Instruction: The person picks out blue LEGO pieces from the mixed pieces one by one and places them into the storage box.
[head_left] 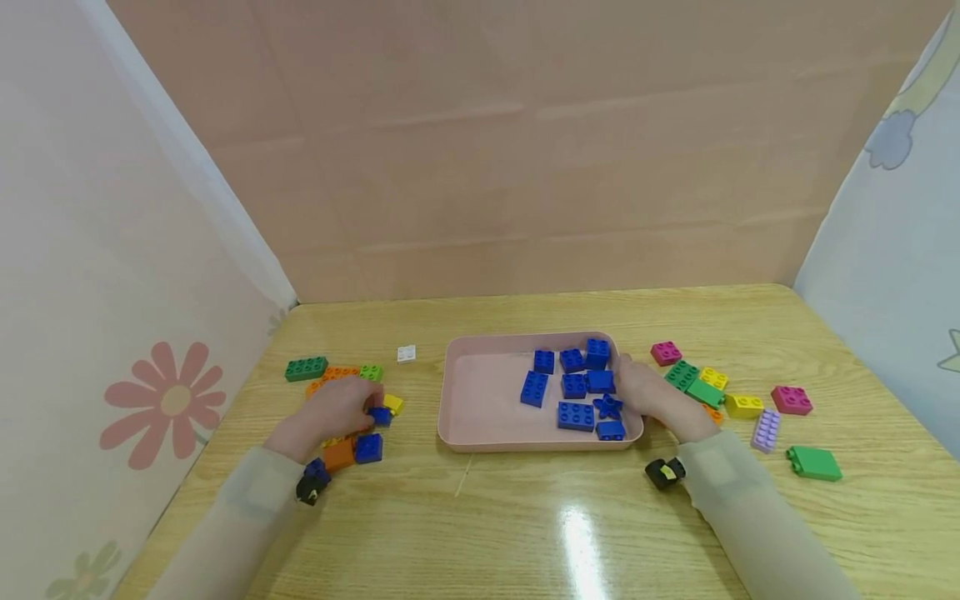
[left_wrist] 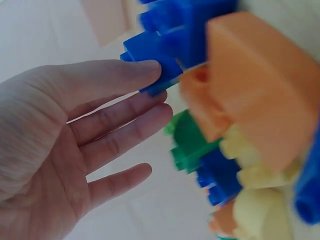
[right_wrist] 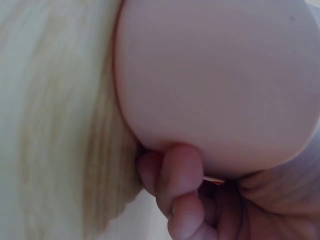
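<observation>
My left hand (head_left: pixel 341 410) is over the pile of mixed bricks at the left and pinches a small blue brick (head_left: pixel 381 416) between thumb and fingers. In the left wrist view the thumb presses on this blue brick (left_wrist: pixel 150 55), beside an orange brick (left_wrist: pixel 260 85); the other fingers are loosely extended. My right hand (head_left: pixel 652 392) grips the right end of a pink tray (head_left: pixel 480 396), with curled fingers (right_wrist: pixel 182 172) against its outer wall in the right wrist view. Several blue bricks (head_left: pixel 575 416) lie inside the tray, mostly in its right half.
Right of the tray lie loose bricks, among them a green brick (head_left: pixel 814 463), a purple brick (head_left: pixel 766 431) and a magenta brick (head_left: pixel 792 400). A white brick (head_left: pixel 406 354) lies left of the tray. A dark green brick (head_left: pixel 306 369) is at the far left.
</observation>
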